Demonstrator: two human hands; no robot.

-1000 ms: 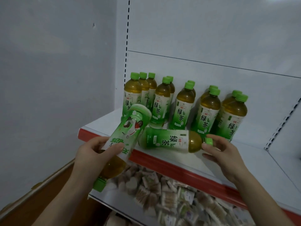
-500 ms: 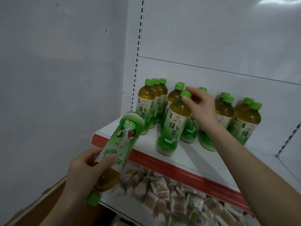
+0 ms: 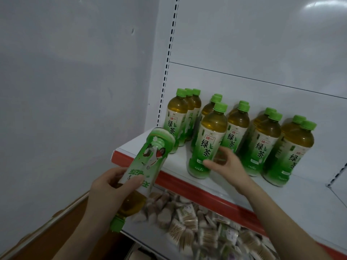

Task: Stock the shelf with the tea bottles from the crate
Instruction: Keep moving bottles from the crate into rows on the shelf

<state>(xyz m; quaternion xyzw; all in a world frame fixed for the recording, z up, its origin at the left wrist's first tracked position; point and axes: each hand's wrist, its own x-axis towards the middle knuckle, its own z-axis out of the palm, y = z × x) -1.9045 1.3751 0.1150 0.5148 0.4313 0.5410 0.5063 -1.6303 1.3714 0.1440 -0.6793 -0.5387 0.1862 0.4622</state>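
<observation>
Left hand (image 3: 112,186) grips tea bottle (image 3: 148,162) mid-label, cap down, base toward shelf (image 3: 281,194) just ahead. Full, weighty, slick film — best taken at the waist. Right hand (image 3: 227,166) loose-fingered, holding nothing, beside front standing bottle (image 3: 208,143) — contact blurred.

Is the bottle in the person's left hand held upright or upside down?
Upside down, tilted: the held bottle has its green cap below the left hand, base up.

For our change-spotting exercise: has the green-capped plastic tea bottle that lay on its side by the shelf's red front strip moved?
Yes. The tea bottle now stands upright, cap up, just behind the red front strip, right hand by its base.
</observation>
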